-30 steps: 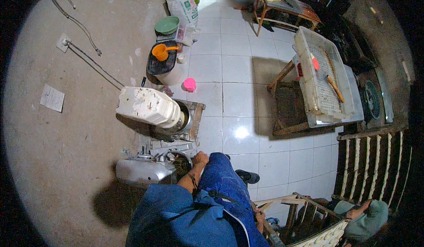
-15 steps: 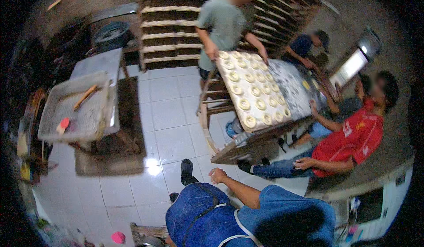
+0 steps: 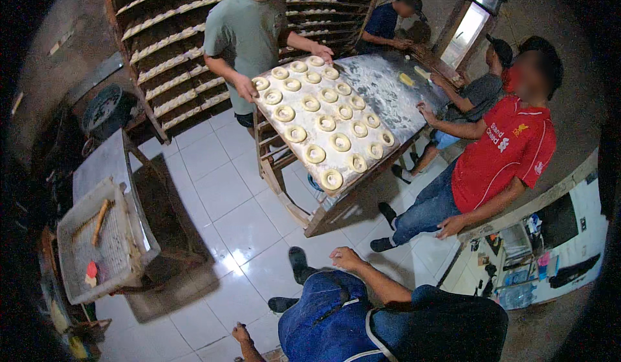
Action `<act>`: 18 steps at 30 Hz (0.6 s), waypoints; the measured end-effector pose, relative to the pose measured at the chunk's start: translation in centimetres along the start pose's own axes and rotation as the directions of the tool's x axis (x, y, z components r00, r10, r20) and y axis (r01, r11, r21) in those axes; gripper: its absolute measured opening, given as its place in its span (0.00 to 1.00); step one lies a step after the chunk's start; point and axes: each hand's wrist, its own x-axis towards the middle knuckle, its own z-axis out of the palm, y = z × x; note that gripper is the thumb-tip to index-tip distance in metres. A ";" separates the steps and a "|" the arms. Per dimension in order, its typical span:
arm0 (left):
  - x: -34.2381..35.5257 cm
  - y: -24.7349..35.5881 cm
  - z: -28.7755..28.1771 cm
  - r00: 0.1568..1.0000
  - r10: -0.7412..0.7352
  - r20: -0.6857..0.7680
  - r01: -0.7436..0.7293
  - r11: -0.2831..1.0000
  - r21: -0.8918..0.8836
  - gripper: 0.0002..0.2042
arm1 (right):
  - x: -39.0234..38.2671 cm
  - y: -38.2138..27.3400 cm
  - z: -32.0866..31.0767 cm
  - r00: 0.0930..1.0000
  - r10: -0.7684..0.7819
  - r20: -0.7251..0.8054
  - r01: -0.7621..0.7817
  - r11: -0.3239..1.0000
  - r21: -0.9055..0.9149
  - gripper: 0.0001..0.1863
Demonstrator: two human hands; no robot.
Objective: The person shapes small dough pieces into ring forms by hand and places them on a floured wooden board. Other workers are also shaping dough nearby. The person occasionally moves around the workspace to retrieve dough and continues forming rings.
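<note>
Behind everything, one rack (image 3: 136,67) is filled with rows of pale pieces, too many to be counted surely. Before it stands one floured surface (image 3: 398,100), dusted presumably so that nothing sticks; four co-workers (image 3: 498,142) are seen around it. Over its near end lies the one tray (image 3: 305,121), gripped at two places along its rim by a pair of co-worker's hands (image 3: 245,88), probably so that it is kept steady; how much weight is borne by the surface cannot be told. At the left, one box (image 3: 116,249) is set on a smaller second surface (image 3: 107,161).

Of the wearer's two hands, the right hand (image 3: 347,259) is held half-open near the tray, with nothing seen in it; the left hand (image 3: 242,333) is held low and loosely curled, and whether anything is grasped cannot be told.

In the box, one rod (image 3: 101,223) and one red scraper (image 3: 92,269) are kept, perhaps for easy reach. On the tray, 24 rings (image 3: 340,149) are counted, set apart in fours, likely so that none are joined.
</note>
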 end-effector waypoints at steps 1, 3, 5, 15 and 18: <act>1.4 2.4 1.0 1.000 -0.005 0.015 0.006 0.999 -0.043 0.14 | 0.5 -0.9 -0.5 1.000 0.000 0.014 0.000 1.000 0.030 0.13; 2.3 6.3 3.8 1.000 0.001 0.005 -0.001 0.998 -0.063 0.14 | 1.6 -2.5 -1.0 0.997 -0.064 0.040 0.063 0.997 0.032 0.12; 2.3 8.8 6.3 0.994 0.059 0.089 -0.059 0.998 -0.012 0.15 | 2.4 -4.5 -1.9 0.983 -0.177 0.050 0.179 0.983 -0.036 0.11; -1.7 15.9 24.9 0.751 0.319 0.578 -0.504 0.843 0.189 0.12 | 3.6 -10.7 -7.9 0.924 -0.380 -0.043 0.382 0.918 0.104 0.08; -11.1 30.1 30.7 0.574 0.359 0.736 -0.690 0.696 0.199 0.11 | 4.2 -13.5 -10.9 0.771 -0.489 -0.407 0.521 0.853 -0.037 0.08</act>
